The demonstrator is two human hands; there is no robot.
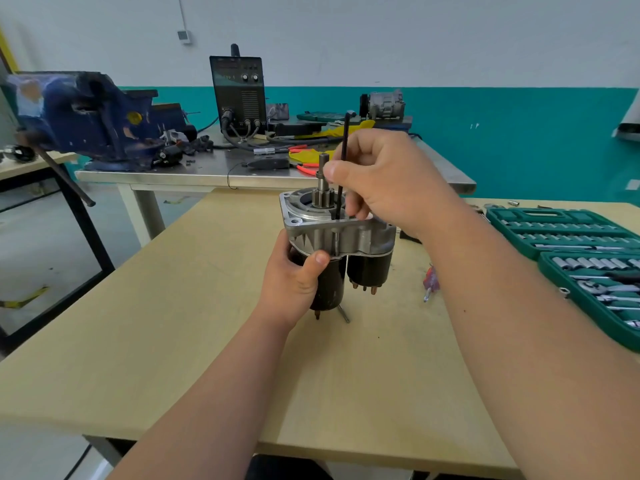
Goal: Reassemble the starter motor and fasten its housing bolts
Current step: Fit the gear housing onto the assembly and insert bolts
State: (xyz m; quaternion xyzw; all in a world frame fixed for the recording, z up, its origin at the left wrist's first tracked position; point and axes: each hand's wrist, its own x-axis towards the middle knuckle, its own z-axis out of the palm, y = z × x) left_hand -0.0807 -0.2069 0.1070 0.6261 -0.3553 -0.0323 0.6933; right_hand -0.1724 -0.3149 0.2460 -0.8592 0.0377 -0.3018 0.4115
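The right hand (381, 181) pinched a long thin black bolt (346, 124), its tip entering the aluminium-nosed black starter motor (363, 237) just below, which the left hand (294, 282) gripped upright on the pale wooden bench (173, 306). Keeping the bolt plumb should help it find its thread.

Free table (145, 341) is left near and leftward; the middle is blocked by the starter motor (367, 237), the right by a socket case (568, 244).
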